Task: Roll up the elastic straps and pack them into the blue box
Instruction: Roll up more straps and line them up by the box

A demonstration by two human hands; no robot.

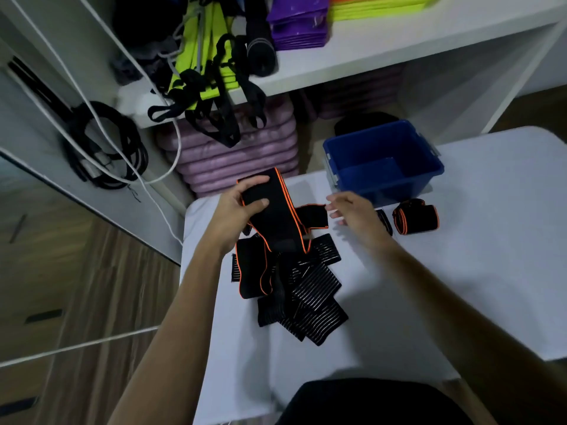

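Table: a white, smooth-topped table [460, 271] fills the lower right of the head view, its near edge rounded.
Shelving: a white shelf unit [368, 53] behind the table carries flat purple [299, 26] and neon yellow-green stacks [377, 9], with padded lilac cushions [239, 154] stacked beneath and black webbing loops [214, 118] hanging off the edge.
Blue box: a glossy rectangular plastic blue box [383, 161] with grey side latches sits at the table's far edge; nothing can be seen inside it.
Strap pile: loose elastic straps [300, 289], black ribbed fabric with pale stripes, some edged in orange, lie tangled at the table's centre.
Held strap: a wide black strap with orange trim [270, 216] rises from the pile, its upper end folded over.
Left hand: the left hand [242, 204] grips that folded end, thumb and fingers curled round it.
Right hand: the right hand [349, 210], blurred, hovers just beside the strap with fingers loosely extended, holding nothing.
Rolled strap: one rolled strap [415, 216], a tight orange-edged cylinder, rests on the table near the box's front.
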